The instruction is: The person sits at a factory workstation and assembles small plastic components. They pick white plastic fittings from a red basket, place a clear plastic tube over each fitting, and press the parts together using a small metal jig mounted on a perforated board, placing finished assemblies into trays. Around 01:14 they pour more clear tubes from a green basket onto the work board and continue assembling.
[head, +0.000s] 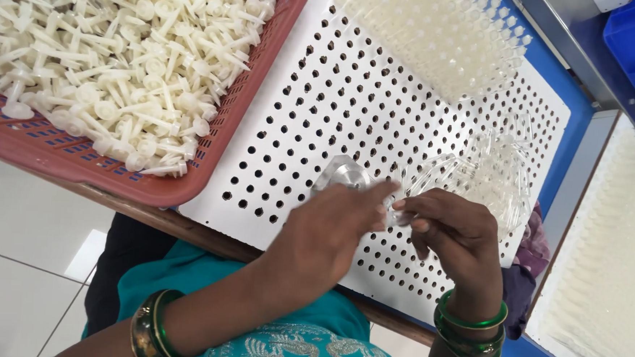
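Both hands meet over the plate's (291,126) near edge. Left hand (325,233) pinches a clear part (343,174); right hand (456,229), just beside, pinches a clear tube (433,174), axis angled toward far-right corner.

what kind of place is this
Probably a small-parts assembly bench in a factory: a red basket heaped with white plastic plungers, a white perforated board, and rows of clear tubes standing in it.

Matt white perforated board (313,127), glossy clear plastic tubes (470,172), shiny metal piece (347,174), matt cream plastic plungers (121,52), red plastic basket (150,184).
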